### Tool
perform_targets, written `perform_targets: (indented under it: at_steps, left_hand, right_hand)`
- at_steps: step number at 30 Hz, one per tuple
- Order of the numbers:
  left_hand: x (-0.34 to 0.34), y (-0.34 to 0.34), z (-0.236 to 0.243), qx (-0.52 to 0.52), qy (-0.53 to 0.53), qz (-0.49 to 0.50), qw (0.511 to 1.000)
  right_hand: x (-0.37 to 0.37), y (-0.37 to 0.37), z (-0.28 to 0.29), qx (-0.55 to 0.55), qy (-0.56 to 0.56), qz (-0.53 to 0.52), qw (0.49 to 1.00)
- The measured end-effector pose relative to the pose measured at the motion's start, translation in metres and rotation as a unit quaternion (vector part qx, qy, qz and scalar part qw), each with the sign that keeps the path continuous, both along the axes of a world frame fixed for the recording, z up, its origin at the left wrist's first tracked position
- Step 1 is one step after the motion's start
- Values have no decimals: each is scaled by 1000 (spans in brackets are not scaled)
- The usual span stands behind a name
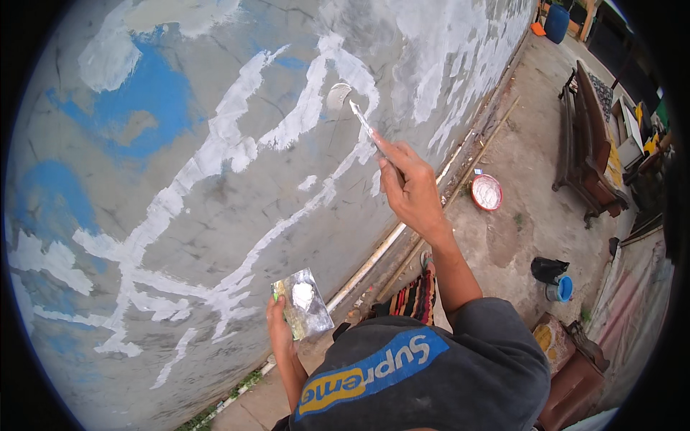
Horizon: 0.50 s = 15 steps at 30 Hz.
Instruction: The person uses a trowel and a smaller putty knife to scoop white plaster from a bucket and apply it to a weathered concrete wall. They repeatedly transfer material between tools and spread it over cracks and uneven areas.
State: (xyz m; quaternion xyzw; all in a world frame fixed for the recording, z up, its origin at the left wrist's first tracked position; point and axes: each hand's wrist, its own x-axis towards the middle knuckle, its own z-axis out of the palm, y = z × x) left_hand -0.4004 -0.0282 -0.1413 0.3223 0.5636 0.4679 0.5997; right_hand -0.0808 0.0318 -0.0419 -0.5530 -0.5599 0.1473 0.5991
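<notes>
My right hand (415, 188) is closed round the handle of a putty knife (357, 113), which is smeared white. The knife's blade is at the grey wall (237, 205), on a wet-looking patch near the top middle. Lower down, my left hand (278, 323) grips the edge of a flat rectangular board (310, 320). A lump of white putty (302, 294) sits on the board's face. Streaks of white filler (165, 205) run across the wall in branching lines, beside blue painted patches (154, 97).
A red-rimmed basin of white putty (486, 192) stands on the concrete floor to the right. Farther right is a wooden bench (593, 136). A blue bucket (559, 289) sits near a black bag (548, 269). A blue barrel (556, 24) stands at the far end. A striped cloth (413, 298) shows below my right arm.
</notes>
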Motion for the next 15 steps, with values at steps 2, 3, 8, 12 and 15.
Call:
perform_targets:
  at_steps: [2, 3, 8, 12, 15]
  left_hand:
    - [4, -1, -3, -6, -5, 4, 1000]
    - [4, -1, -7, -6, -6, 5, 1000]
    - [0, -2, -29, -10, -14, 4, 1000]
    - [-1, -5, -32, -10, -8, 4, 1000]
    - [2, -7, -22, -13, -14, -14, 1000]
  right_hand:
    - [9, 7, 21, 16, -57, -37, 998]
    - [12, 11, 30, 27, -84, -56, 995]
    - [-1, 28, 17, 78, -131, -58, 987]
    - [-18, 28, -9, 60, -111, -42, 991]
    - [-26, 13, -35, 28, -87, 0, 996]
